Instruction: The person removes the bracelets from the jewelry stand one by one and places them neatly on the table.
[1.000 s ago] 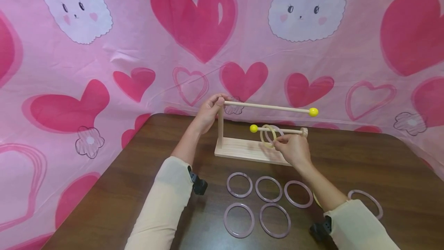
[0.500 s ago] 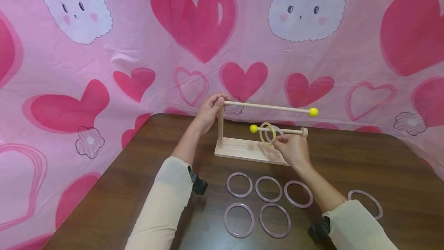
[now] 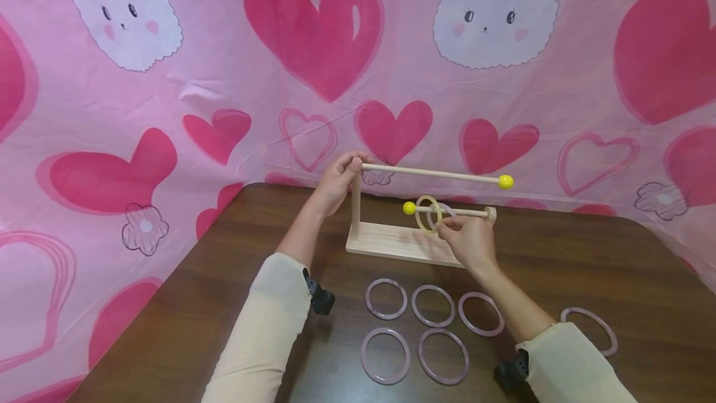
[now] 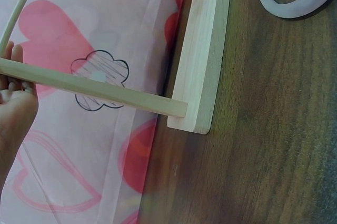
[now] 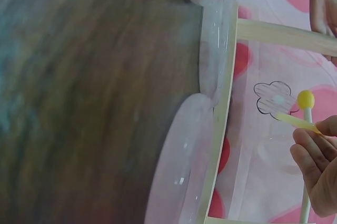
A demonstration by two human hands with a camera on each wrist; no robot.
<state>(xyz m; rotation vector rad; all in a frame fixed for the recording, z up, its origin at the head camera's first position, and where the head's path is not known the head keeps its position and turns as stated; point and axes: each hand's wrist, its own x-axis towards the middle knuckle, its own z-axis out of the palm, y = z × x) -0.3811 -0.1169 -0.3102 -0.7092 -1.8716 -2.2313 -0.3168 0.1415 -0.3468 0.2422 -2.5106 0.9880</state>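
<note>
A wooden stand (image 3: 403, 242) with two rods of different heights, each ending in a yellow ball, stands on the table. My left hand (image 3: 337, 182) grips the top of its tall post (image 4: 105, 91), where the upper rod (image 3: 431, 171) joins. Between thumb and fingers, my right hand (image 3: 470, 241) pinches a yellow ring (image 3: 418, 224) that appears to be around the lower rod (image 3: 470, 211), near its ball (image 3: 409, 208). Just right of it, a pale purple ring (image 3: 452, 209) hangs on the same rod, partly hidden. The right wrist view shows the yellow ring (image 5: 295, 122) edge-on at the fingertips.
Several purple rings lie flat in front of the stand, among them a front-left ring (image 3: 386, 382) and a ring (image 3: 482, 333) beside my right forearm. Another purple ring (image 3: 614, 342) lies farther right, past that forearm. A pink heart-patterned cloth (image 3: 313, 30) hangs behind the table (image 3: 246, 222).
My right hand has shifted slightly left, drawing the yellow ring along the lower rod toward its ball and away from the purple ring. The left hand has stayed still.
</note>
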